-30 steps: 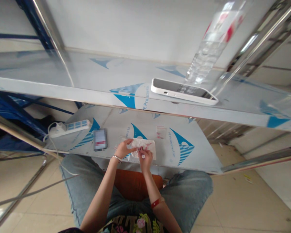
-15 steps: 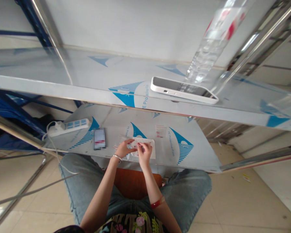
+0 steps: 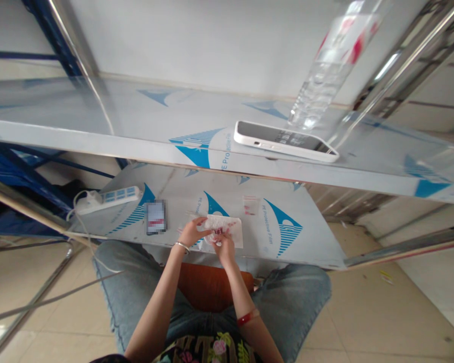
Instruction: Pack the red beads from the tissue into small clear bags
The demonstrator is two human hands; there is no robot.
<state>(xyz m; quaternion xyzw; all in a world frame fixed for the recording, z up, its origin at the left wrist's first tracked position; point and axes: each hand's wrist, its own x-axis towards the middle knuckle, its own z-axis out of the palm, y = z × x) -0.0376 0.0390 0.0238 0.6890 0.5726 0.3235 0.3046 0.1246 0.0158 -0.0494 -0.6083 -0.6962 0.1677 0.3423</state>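
Observation:
A white rectangular card or shallow tray [image 3: 236, 238] lies on the lower shelf, with small red and dark red pieces on it. My left hand [image 3: 192, 233] is at its left edge, thumb and forefinger spread apart in a C shape. Its thumb reaches toward the small dark red pieces [image 3: 219, 231]. My right hand [image 3: 226, 249] is at the near edge of the card, fingers curled in close to those pieces; what they pinch is too small to make out. Crumpled clear plastic [image 3: 200, 244] shows beside my left hand, partly hidden.
A small clear bag with red bits [image 3: 251, 205] lies behind the card. Left of my hands are a blurred-out phone-like device [image 3: 156, 217] and a white power strip [image 3: 115, 197]. Overhead, the upper shelf [image 3: 144, 133] bears a white-cased phone [image 3: 283, 142] and a water bottle [image 3: 325, 75].
My right hand has moved slightly down toward me, and its fingers have lowered, showing more of the card and the dark red pieces. The left hand has hardly moved.

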